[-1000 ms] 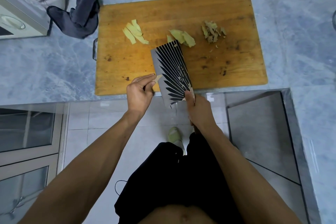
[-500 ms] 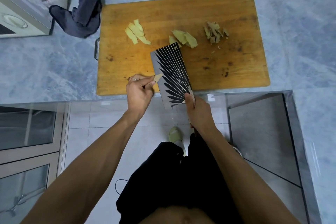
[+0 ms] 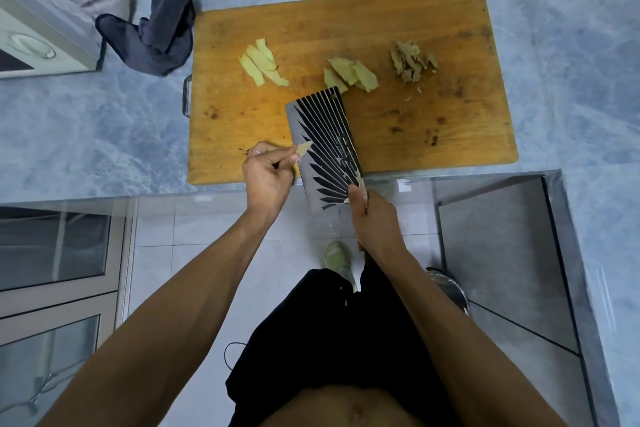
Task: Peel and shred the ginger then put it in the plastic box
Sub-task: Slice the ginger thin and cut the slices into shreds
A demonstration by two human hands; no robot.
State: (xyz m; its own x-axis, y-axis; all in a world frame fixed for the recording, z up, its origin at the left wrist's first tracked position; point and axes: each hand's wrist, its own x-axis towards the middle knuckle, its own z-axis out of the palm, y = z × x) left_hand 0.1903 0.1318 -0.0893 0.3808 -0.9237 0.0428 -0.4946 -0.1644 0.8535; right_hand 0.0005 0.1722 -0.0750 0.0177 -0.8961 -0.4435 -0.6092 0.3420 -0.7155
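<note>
Ginger slice (image 3: 303,148) is being pinched by the left hand (image 3: 266,177) against the cleaver (image 3: 323,146) blade, whose handle the right hand (image 3: 375,222) is gripping, fingers curled round it. More ginger slices (image 3: 263,62) are lying in two heaps on the cutting board (image 3: 433,28) (peelings (image 3: 412,61) to their right) on the bench (image 3: 86,135).
</note>
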